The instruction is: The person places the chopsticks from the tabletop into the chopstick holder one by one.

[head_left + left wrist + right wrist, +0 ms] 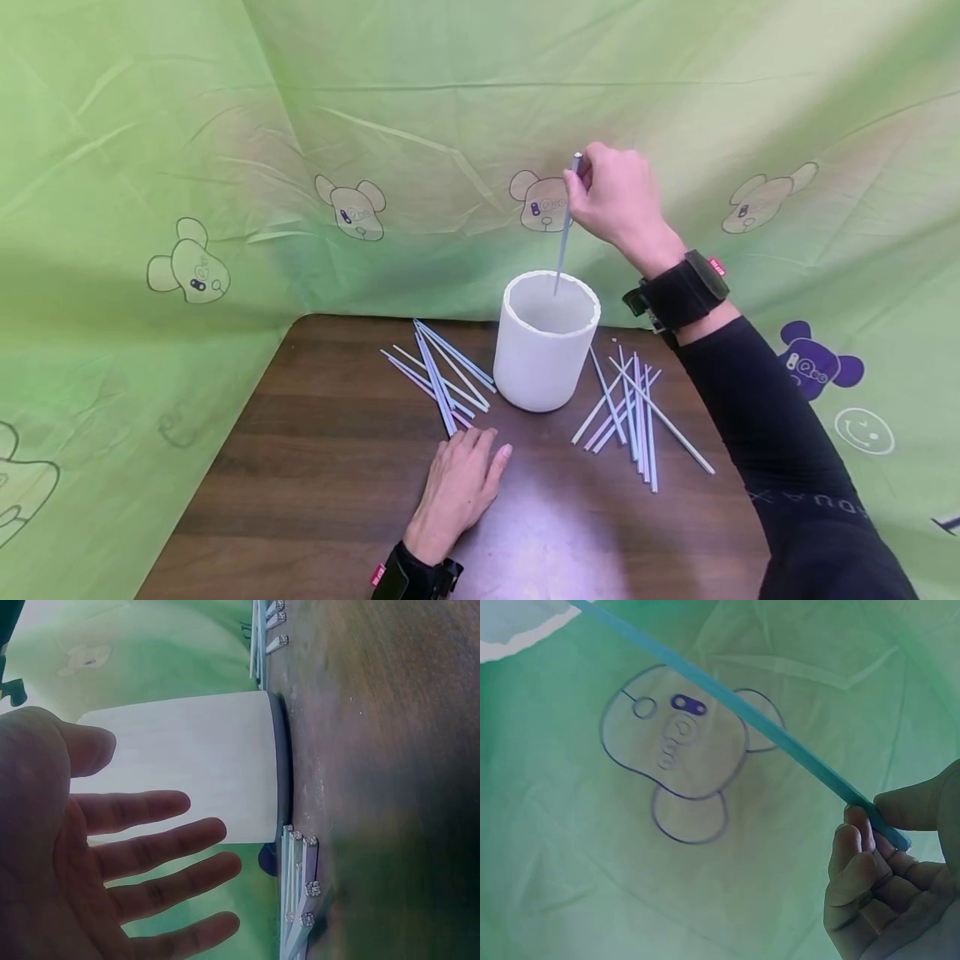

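My right hand (pixel 618 196) pinches a thin blue stick (pixel 566 233) near its upper end. The stick hangs almost upright, its lower end just inside the mouth of a white cylindrical pot (pixel 536 362). In the right wrist view, the thumb and fingers meet around one end of it, and the pot's rim shows at the upper left corner. My left hand (pixel 461 479) is low over the table with fingers spread and nothing held. It is nearest to the left pile of pale blue, white and purple sticks (pixel 442 379); whether its fingertips touch them I cannot tell.
To the right of the pot lies a second loose pile of similar sticks (pixel 637 417), crossing one another. Everything stands on a dark brown wooden table (pixel 315 483). Behind it hangs a green cloth (pixel 450 125) printed with bear heads.
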{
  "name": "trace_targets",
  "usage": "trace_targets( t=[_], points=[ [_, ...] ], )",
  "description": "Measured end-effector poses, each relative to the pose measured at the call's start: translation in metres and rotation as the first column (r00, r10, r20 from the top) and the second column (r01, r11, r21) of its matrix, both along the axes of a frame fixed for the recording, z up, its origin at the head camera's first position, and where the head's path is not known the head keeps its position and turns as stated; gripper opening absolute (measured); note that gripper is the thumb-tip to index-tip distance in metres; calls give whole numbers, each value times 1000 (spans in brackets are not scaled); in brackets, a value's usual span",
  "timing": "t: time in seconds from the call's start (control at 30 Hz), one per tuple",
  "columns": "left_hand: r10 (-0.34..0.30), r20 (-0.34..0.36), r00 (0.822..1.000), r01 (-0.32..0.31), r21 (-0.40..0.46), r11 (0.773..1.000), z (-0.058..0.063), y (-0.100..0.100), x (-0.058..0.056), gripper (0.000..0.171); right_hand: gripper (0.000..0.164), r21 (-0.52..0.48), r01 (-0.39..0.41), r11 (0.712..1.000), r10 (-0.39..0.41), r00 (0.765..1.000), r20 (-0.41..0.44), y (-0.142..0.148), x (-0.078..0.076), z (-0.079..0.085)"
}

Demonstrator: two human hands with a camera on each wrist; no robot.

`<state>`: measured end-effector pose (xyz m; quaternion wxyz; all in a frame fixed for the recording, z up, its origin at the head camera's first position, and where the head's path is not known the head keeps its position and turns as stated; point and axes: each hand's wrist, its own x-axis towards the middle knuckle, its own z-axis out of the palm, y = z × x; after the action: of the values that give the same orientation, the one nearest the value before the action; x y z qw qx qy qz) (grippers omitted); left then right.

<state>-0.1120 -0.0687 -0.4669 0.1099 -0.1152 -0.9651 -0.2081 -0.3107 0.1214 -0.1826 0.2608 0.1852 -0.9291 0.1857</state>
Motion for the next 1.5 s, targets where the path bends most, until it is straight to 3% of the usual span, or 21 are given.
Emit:
trace_targets(
  t=[0.43,0.97,1.5],
  points=[
    [-5,17,1000,5,5,1000,-2,-3,2,45,27,-18,12,1000,-10,992,126,12,-25,-40],
    [9,27,1000,-9,-5,1000,-5,-3,3,45,24,-79,31,996,-7,956,295,19,-42,-89],
    [4,-17,1000,-4,1,1000,-8,-3,2,42,20,-87,43,995,-14,950,313,21,-45,-122]
  ],
)
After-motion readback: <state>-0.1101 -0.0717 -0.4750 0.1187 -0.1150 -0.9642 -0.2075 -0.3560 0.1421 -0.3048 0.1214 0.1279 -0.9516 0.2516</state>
